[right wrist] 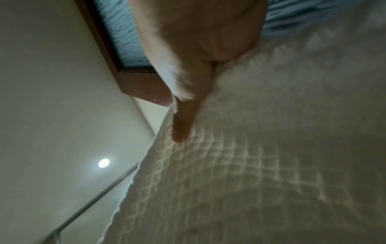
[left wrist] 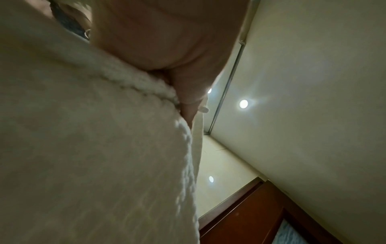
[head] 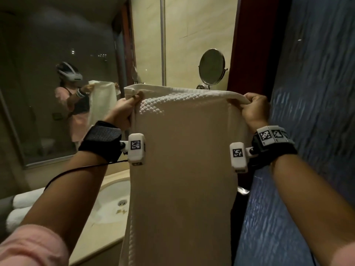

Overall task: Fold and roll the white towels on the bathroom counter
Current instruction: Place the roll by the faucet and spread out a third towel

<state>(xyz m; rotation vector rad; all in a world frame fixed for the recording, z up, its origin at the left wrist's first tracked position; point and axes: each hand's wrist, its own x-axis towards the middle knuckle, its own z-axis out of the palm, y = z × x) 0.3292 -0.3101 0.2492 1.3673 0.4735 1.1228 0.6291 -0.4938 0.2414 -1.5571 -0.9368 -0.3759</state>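
Note:
A white textured towel (head: 182,160) hangs lengthwise in front of me, held up by its top edge above the counter. My left hand (head: 126,106) pinches the top left corner and my right hand (head: 253,108) grips the top right corner. In the left wrist view the towel (left wrist: 94,148) fills the left side, with my left hand (left wrist: 188,102) pinching its hem. The right wrist view shows my right hand (right wrist: 183,125) pressed on the waffle weave of the towel (right wrist: 250,181). Two rolled white towels (head: 21,206) lie on the counter at the lower left.
A beige counter (head: 99,240) with an oval sink (head: 113,202) sits below the towel. A wall mirror (head: 57,83) at left reflects me. A round vanity mirror (head: 211,67) stands behind the towel. A blue patterned door (head: 311,112) in a dark wood frame is on the right.

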